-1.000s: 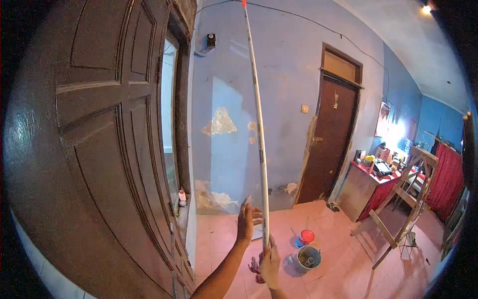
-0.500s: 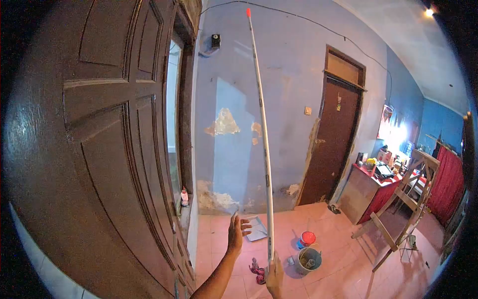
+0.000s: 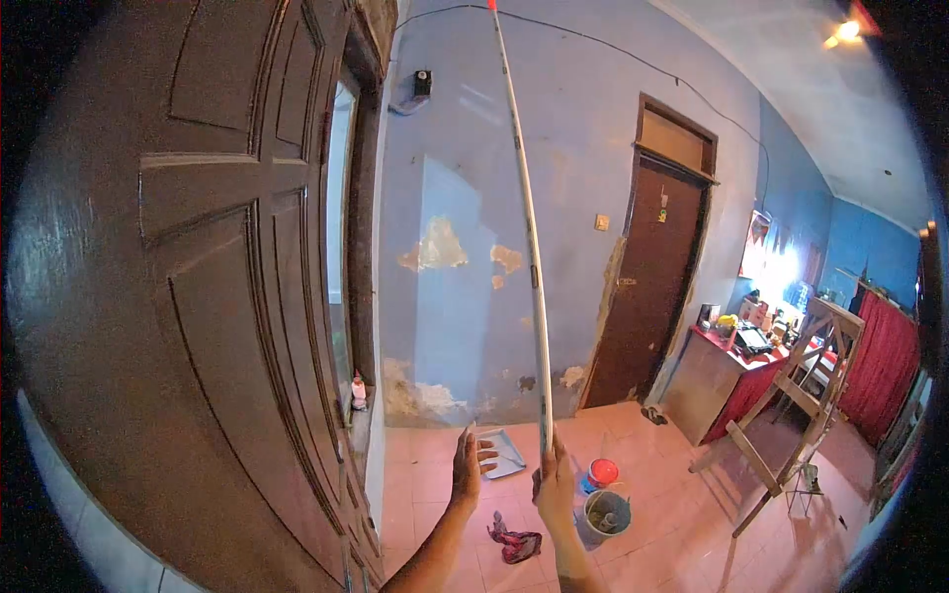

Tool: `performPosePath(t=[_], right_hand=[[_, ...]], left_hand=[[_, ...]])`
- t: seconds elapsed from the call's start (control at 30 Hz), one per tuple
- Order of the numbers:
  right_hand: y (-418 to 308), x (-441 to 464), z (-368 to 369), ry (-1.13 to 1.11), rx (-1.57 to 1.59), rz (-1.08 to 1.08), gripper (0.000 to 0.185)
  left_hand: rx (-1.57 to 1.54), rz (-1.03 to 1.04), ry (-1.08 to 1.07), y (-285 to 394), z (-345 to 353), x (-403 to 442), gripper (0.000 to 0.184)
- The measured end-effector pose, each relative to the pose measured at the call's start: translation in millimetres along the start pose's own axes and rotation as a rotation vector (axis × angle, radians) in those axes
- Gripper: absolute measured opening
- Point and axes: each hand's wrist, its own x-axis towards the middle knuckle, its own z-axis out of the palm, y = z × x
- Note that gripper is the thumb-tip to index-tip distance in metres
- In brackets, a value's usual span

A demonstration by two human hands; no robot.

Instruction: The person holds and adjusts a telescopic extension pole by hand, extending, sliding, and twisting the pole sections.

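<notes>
Closed right hand grips white pole low; left hand open, fingers apart. Slack wrist could topple pole.

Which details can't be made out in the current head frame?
Head view:
Pole, top: red tip cut off by the upper edge.
Pole, bottom: hidden by the right hand.
Bucket, contents: too small and dim.
Table, far items: blurred, washed out by glare.

dim corners, window glare, fisheye-curved edges
</notes>
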Motion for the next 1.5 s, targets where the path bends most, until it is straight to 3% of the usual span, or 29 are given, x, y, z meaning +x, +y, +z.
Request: performPosePath(t=[0.33,0.5,0.77,0.83,0.87,0.93,1.03,1.27,1.37,1.5], right_hand=[[-48,84,8,-0.124,0.246,-0.128,0.041],[-106,110,15,-0.040,0.013,-0.220,0.043],[-146,152,14,-0.041,-0.070,-0.263,0.044],[-112,198,4,0.077,-0.303,-0.587,0.043],[-119,193,4,0.078,-0.303,-0.586,0.043],[-143,176,5,-0.044,-0.120,-0.227,0.042],[-139,187,11,-0.025,0.008,-0.270,0.041],[-145,182,6,-0.056,-0.087,-0.186,0.042],[-131,169,7,0.030,-0.217,-0.290,0.041],[-77,142,3,0.026,-0.154,-0.209,0.041]], left_hand=[[0.016,0.046,0.021,7,-5,-14,0.061],[0.012,0.023,0.006,3,-10,-12,0.059],[-0.008,0.003,-0.007,-1,-10,-14,0.058],[-0.015,0.006,0.006,0,-9,-14,0.058],[-0.011,-0.017,-0.005,-7,-13,-10,0.058],[-0.006,-0.039,-0.016,-10,-14,-8,0.058],[-0.019,-0.010,-0.009,-5,-8,-15,0.058],[0.032,-0.026,0.010,-4,-8,-15,0.057],[0.033,-0.021,0.015,3,-7,-17,0.057],[0.041,-0.035,0.019,-1,-8,-7,0.059]])
